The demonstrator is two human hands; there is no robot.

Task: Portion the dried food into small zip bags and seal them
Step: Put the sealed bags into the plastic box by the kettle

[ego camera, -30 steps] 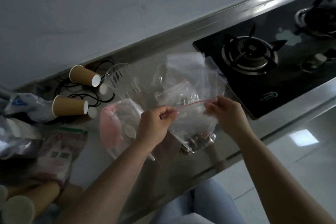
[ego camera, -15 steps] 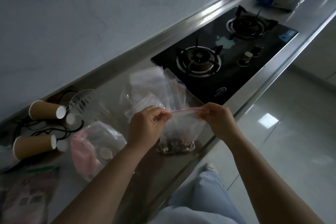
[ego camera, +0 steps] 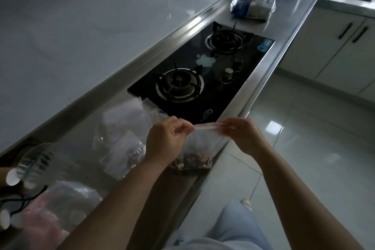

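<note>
A small clear zip bag (ego camera: 203,144) with a red zip strip hangs above the counter's front edge. Brown dried food (ego camera: 191,162) fills its bottom. My left hand (ego camera: 166,140) pinches the left end of the strip. My right hand (ego camera: 241,134) pinches the right end. The strip is stretched flat between them. Behind my left hand lies a loose pile of clear bags (ego camera: 123,128), one holding dark dried pieces (ego camera: 137,153).
A black two-burner gas hob (ego camera: 203,73) is set in the steel counter (ego camera: 81,128) just beyond the bags. At far left sit a clear plastic cup (ego camera: 34,160), paper cups, a black cable and a pink-tinted bag (ego camera: 50,217). A blue-white packet (ego camera: 251,6) lies beyond the hob.
The view has swung right and up, showing more hob and floor. Both hands stay pinched on the zip strip, and the bag has shifted toward the counter's front edge.
</note>
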